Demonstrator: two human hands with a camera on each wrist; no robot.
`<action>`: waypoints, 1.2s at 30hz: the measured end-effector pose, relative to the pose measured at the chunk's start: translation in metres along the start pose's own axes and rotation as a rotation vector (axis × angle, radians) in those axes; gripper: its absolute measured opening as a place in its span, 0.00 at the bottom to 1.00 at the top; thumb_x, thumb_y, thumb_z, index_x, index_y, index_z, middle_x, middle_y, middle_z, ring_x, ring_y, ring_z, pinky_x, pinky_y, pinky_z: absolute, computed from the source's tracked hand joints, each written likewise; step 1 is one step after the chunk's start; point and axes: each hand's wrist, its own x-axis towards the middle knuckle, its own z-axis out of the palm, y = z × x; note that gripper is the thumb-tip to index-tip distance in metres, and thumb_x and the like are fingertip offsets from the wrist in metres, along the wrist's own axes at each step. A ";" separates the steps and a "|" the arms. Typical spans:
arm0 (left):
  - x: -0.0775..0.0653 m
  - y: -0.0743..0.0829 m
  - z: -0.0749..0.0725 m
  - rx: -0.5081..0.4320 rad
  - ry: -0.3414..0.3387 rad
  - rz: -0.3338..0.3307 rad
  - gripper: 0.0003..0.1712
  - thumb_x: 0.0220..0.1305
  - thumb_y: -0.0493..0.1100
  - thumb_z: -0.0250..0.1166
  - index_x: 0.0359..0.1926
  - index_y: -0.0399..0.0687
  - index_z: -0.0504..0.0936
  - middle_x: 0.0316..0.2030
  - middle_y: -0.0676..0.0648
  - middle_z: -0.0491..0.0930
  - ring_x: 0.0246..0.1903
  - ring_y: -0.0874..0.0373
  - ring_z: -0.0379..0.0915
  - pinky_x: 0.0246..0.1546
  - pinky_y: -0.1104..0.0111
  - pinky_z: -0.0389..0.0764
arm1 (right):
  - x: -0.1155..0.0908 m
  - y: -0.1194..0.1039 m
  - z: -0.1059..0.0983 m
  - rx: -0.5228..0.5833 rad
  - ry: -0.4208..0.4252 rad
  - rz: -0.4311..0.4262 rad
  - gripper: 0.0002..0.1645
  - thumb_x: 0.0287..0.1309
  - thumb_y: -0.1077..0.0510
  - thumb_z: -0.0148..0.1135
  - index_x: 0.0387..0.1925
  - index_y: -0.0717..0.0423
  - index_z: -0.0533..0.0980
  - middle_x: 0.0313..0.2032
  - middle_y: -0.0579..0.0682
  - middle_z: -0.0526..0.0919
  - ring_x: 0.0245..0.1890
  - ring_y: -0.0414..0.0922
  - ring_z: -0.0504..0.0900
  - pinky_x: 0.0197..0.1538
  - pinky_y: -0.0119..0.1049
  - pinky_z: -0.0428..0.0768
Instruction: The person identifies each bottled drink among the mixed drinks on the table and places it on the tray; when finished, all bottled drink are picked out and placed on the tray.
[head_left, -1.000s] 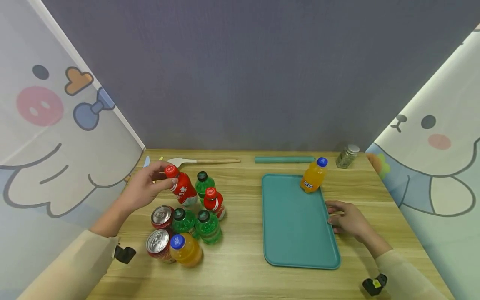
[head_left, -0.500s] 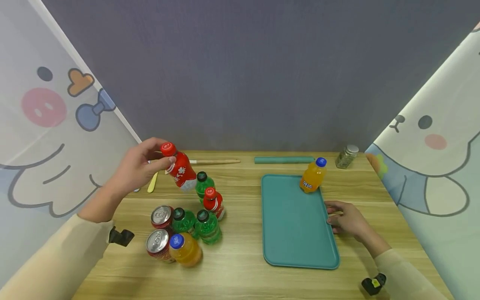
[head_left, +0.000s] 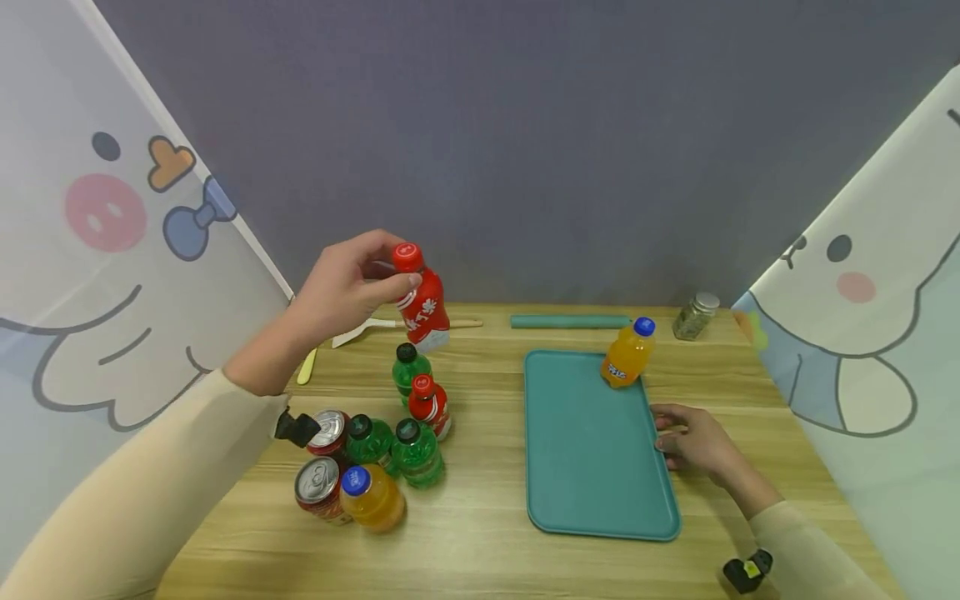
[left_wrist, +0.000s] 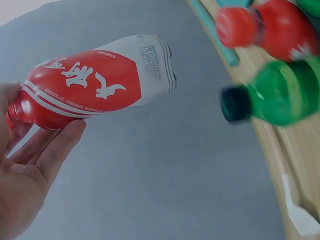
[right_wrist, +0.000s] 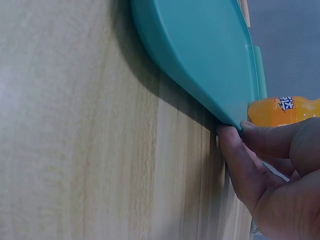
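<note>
My left hand (head_left: 345,283) grips a red and white drink bottle (head_left: 423,304) near its neck, holding it tilted in the air above the back of the table. The left wrist view shows the bottle's label (left_wrist: 90,82) with white characters. At the right, my right hand (head_left: 693,442) pinches the right rim of a teal tray (head_left: 592,450), thumb and finger on the edge in the right wrist view. An orange soda bottle (head_left: 628,354) with a blue cap stands in the tray's far right corner. Just below the held bottle stands a green bottle (head_left: 411,371).
Beside that green bottle is another red bottle (head_left: 430,406). Closer stand two more green bottles (head_left: 417,458), two red cans (head_left: 318,483) and a blue-capped orange bottle (head_left: 372,500). Along the back lie a white spatula (head_left: 360,332) and a teal bar (head_left: 570,321), with a spice jar (head_left: 696,317) at right.
My left hand has lifted the red bottle up from among the other drinks and carried it to the right. The right hand stays at the tray's rim.
</note>
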 end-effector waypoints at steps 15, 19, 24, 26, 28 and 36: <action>0.057 0.044 0.083 -0.122 -0.154 0.105 0.15 0.69 0.47 0.69 0.55 0.53 0.81 0.47 0.51 0.85 0.44 0.56 0.85 0.44 0.62 0.86 | 0.000 0.001 0.000 0.008 0.001 -0.006 0.38 0.64 0.72 0.63 0.73 0.73 0.60 0.57 0.73 0.73 0.42 0.49 0.85 0.33 0.43 0.88; 0.067 0.049 0.111 -0.134 -0.199 0.103 0.16 0.69 0.48 0.69 0.55 0.54 0.80 0.47 0.52 0.84 0.45 0.56 0.84 0.45 0.64 0.86 | 0.000 0.003 -0.001 0.012 0.002 -0.005 0.38 0.64 0.72 0.63 0.73 0.73 0.60 0.57 0.73 0.73 0.41 0.49 0.84 0.33 0.43 0.88; 0.082 0.057 0.145 -0.122 -0.243 0.068 0.18 0.69 0.49 0.70 0.56 0.52 0.79 0.49 0.51 0.84 0.47 0.56 0.83 0.47 0.66 0.85 | 0.001 0.006 -0.002 0.012 0.004 -0.007 0.39 0.64 0.72 0.63 0.73 0.73 0.60 0.57 0.73 0.73 0.42 0.49 0.84 0.34 0.43 0.88; 0.087 0.058 0.158 -0.114 -0.248 0.054 0.19 0.69 0.50 0.69 0.57 0.53 0.78 0.49 0.51 0.83 0.48 0.58 0.82 0.48 0.67 0.84 | 0.001 0.007 -0.002 0.013 0.005 -0.007 0.38 0.65 0.72 0.62 0.73 0.73 0.60 0.57 0.73 0.73 0.42 0.49 0.84 0.34 0.43 0.88; 0.092 0.057 0.170 -0.116 -0.245 0.042 0.19 0.69 0.50 0.70 0.57 0.53 0.78 0.50 0.51 0.83 0.48 0.58 0.81 0.47 0.68 0.84 | 0.001 0.007 -0.002 0.017 0.003 -0.009 0.38 0.65 0.71 0.62 0.73 0.73 0.60 0.57 0.73 0.73 0.42 0.49 0.84 0.34 0.43 0.88; 0.105 0.040 0.215 -0.176 -0.203 -0.021 0.16 0.68 0.48 0.71 0.53 0.54 0.78 0.46 0.52 0.82 0.46 0.58 0.79 0.44 0.66 0.84 | 0.004 0.010 -0.003 0.022 0.002 -0.017 0.38 0.65 0.71 0.63 0.73 0.73 0.60 0.56 0.72 0.74 0.43 0.49 0.85 0.34 0.43 0.88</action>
